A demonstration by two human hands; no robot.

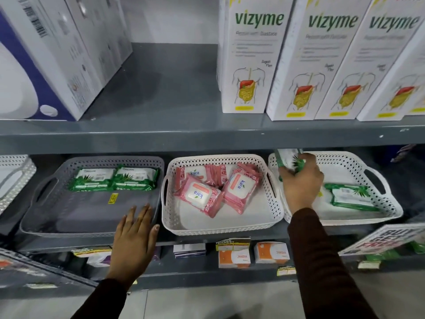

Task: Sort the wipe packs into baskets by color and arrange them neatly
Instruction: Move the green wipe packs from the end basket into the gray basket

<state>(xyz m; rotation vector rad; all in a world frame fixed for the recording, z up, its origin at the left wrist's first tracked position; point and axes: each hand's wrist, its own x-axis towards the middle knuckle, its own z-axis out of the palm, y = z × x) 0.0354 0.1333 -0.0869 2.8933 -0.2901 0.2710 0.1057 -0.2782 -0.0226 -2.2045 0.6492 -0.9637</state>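
**Green pack lifted from the right basket, pink packs loose in the middle**

At 9 o'clock on the middle shelf sits the grey basket. Two green wipe packs lie side by side along its back wall, touching each other, faces up; the front of the basket floor is bare apart from a small yellow sticker. The left hand rests flat and open, fingers spread, on the basket's front right corner at about 7 o'clock, holding nothing.

At the centre stands the white middle basket, just beside the grey one. Pink wipe packs lie in it in a loose heap, tilted at different angles and overlapping, crowded toward the back; the front floor is bare.

At 3 o'clock is the white right basket, touching or nearly touching the middle one. The right hand is closed around a green pack, held raised and tilted above the basket's back left corner. Another green pack lies flat on the basket floor to the right of the hand.

Along 12 o'clock, white boxes stand upright on the upper shelf.
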